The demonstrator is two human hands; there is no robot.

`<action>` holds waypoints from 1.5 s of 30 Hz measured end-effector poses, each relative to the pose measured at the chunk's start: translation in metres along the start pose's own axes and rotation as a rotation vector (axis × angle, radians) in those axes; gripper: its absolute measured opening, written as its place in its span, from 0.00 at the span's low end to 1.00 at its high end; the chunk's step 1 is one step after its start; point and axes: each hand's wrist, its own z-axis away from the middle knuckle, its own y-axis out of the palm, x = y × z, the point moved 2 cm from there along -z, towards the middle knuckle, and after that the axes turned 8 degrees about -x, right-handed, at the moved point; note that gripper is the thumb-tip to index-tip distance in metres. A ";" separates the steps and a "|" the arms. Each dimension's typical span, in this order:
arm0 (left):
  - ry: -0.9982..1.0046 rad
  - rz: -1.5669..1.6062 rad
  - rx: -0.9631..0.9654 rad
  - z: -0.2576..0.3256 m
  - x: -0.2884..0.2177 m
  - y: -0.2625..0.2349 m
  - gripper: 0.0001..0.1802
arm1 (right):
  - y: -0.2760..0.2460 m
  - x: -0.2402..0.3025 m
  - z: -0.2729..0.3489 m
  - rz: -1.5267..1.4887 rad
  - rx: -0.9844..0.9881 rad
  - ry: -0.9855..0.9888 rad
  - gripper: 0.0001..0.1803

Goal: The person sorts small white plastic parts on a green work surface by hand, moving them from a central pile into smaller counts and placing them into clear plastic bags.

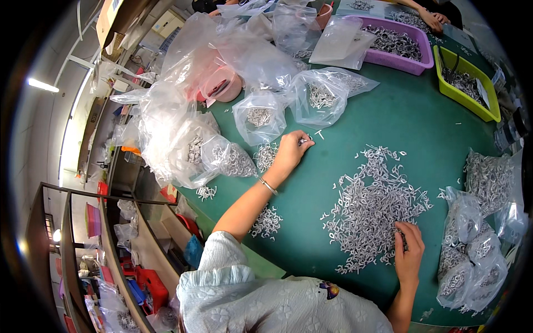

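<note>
A wide heap of small silvery metal hooks [371, 208] lies spread on the green table [411, 116]. My right hand [409, 251] rests on the heap's lower right edge, fingers curled over a few pieces. My left hand [291, 150] reaches far forward, fingertips pinched on some small hooks next to a little pile [266, 155]. Just beyond that hand sit two clear bags of the same parts [259, 117] [321, 97].
Crumpled clear bags [183, 139] crowd the left side. Filled bags [472, 250] lie at the right. A purple basket [397, 44] and a yellow-green bin [465, 83] hold parts at the back. Another person's hands [436, 19] work at the far edge. A small pile [266, 222] lies under my left forearm.
</note>
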 end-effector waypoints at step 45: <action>0.033 -0.038 0.072 0.078 -0.016 -0.022 0.07 | 0.003 -0.006 -0.002 -0.003 0.020 0.076 0.09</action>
